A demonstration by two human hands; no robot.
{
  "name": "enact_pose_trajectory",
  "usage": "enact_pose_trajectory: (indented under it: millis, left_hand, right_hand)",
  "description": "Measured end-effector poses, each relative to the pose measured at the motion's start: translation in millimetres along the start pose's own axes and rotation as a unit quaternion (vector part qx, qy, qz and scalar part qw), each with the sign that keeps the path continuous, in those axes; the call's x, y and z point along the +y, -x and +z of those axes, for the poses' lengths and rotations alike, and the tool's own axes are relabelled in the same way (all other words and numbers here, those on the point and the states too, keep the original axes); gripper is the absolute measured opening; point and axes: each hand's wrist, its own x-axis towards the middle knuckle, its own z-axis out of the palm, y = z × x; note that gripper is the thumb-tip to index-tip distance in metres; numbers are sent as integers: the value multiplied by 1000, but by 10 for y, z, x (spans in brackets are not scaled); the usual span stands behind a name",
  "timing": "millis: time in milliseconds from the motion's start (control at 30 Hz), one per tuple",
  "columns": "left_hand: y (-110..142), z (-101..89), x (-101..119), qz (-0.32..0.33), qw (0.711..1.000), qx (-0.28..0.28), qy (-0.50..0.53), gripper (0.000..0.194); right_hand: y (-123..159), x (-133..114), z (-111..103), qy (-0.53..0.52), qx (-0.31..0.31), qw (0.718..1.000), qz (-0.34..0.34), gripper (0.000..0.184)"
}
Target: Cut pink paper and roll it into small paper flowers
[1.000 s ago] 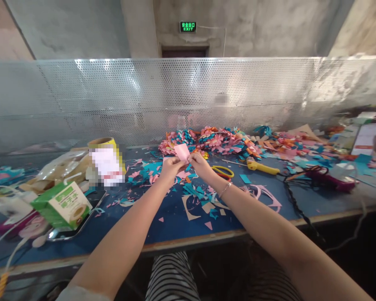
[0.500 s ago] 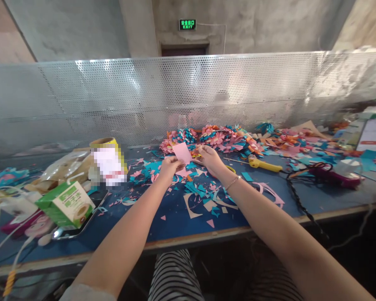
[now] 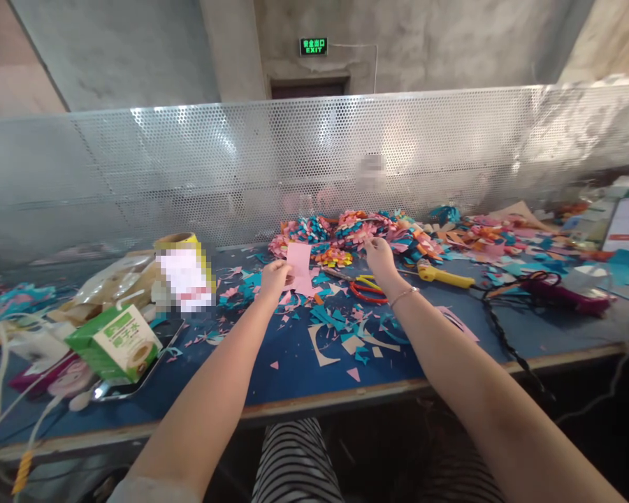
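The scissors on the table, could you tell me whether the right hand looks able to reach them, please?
Probably yes: the scissors lie close to the right hand, and nothing seems to cover them.

surface (image 3: 298,384) strewn left to right, before a perforated screen (image 3: 189,161).
at left a carton (image 3: 116,344) rests on a flat object (image 3: 162,342); a roll (image 3: 205,262) is behind it to the right, a plastic bag (image 3: 112,279) left of the roll. paper flowers (image 3: 364,234) heap at the centre near the screen, scissors (image 3: 371,288) before them, paper scraps (image 3: 353,321) nearer the front edge. a glue gun (image 3: 445,276) lies right of the scissors.
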Motion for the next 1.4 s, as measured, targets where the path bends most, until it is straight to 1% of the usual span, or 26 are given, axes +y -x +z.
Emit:
enact_pose_trajectory:
  millis: [67, 100, 133, 200, 267, 333, 433, 533, 600, 733, 833, 900, 933, 1000, 1033, 1067, 1133, 1200, 1267, 1400]
  left_hand:
    - [-11, 0, -14, 12, 1000, 2, -13, 8]
    - [-18, 1, -24, 17, 1000, 2, -19, 8]
    - [-24, 3, -35, 20, 1000, 1, -24, 8]
    - [-35, 6, -56, 28, 999, -4, -37, 8]
    - [-41, 6, -70, 34, 998, -8, -49, 7]
    - [-36, 6, -75, 41, 997, -10, -61, 7]
    - [-12, 18, -69, 60, 994, -20, -86, 7]
    - [21, 52, -63, 90, 987, -39, -125, 9]
    - [43, 78, -61, 110, 981, -55, -150, 10]
    - [80, 95, -45, 162, 961, -91, -203, 12]
    - [82, 74, -25, 180, 953, -86, -228, 12]
    - [67, 56, -13, 172, 955, -67, -231, 11]
    - [56, 47, -8, 163, 959, -59, -226, 11]
    - [34, 35, 2, 133, 970, -44, -197, 10]
    - [25, 31, 7, 114, 978, -38, -171, 10]
    - [18, 29, 11, 94, 985, -33, -139, 9]
    - [11, 28, 22, 52, 997, -20, -61, 8]
    - [12, 30, 35, 10, 1000, -10, 22, 7]
    - [17, 34, 52, -26, 995, 2, 93, 8]
    - [22, 32, 90, -80, 976, 5, 204, 12]
  right_hand:
    - [36, -40, -9, 36, 21, 999, -20, 10]
    - [67, -77, -2, 46, 18, 998, -31, 6]
    - [104, -121, 11, 54, -12, 998, -42, 6]
    - [182, -211, 48, 70, -91, 992, -51, 11]
    - [248, -293, 90, 95, -147, 983, -52, 12]
    - [292, -369, 125, 98, -165, 979, -72, 14]
    - [336, -493, 161, 46, -165, 981, -92, 15]
    - [379, -603, 185, -27, -183, 980, -70, 20]
    - [402, -631, 206, -35, -198, 978, -47, 20]
    - [399, -562, 253, -26, -205, 978, -15, 27]
    - [344, -480, 238, -56, -195, 979, 14, 29]
    - [290, -432, 183, -43, -172, 983, 37, 30]
    - [264, -408, 146, -19, -156, 987, 42, 30]
    - [228, -360, 68, 69, -140, 987, 33, 31]
    - [222, -336, 35, 130, -151, 980, 17, 30]
    - [224, -316, 9, 197, -171, 965, -1, 27]
    - [249, -294, -14, 316, -214, 923, -33, 20]
    - [281, -305, -9, 384, -238, 891, -52, 22]
    - [303, -343, 2, 401, -246, 881, -58, 25]
    - [312, -407, -9, 388, -233, 890, -51, 38]
